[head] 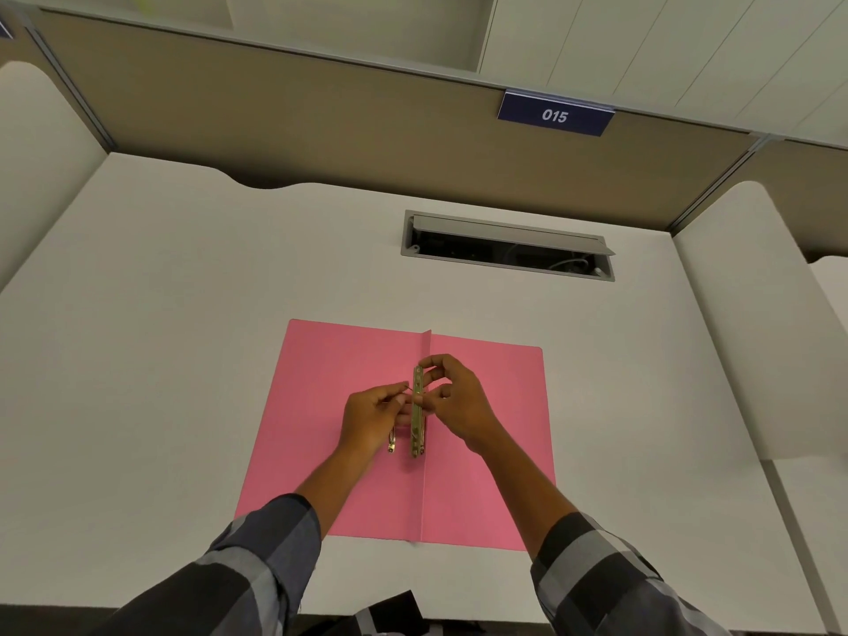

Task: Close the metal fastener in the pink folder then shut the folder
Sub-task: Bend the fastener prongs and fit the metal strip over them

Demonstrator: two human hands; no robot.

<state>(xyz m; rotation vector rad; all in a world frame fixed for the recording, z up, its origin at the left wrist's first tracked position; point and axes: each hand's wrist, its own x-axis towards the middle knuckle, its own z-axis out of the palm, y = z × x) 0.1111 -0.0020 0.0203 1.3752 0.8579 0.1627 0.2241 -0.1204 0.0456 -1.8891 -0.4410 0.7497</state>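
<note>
The pink folder (pixel 348 442) lies open and flat on the white desk, its spine fold running towards me. A brass metal fastener bar (pixel 417 422) sits along the spine. My left hand (pixel 374 415) pinches a thin prong of the fastener just left of the bar, and a second brass strip (pixel 391 445) shows under that hand. My right hand (pixel 452 399) holds the bar's upper part between thumb and fingers. Both hands touch the fastener; the fingers hide how its parts join.
The white desk (pixel 183 342) has an open grey cable hatch (pixel 507 245) behind the folder. Rounded white side dividers stand left and right. A brown back panel carries a blue sign "015" (pixel 554 115). A dark object (pixel 394 612) sits at the desk's near edge.
</note>
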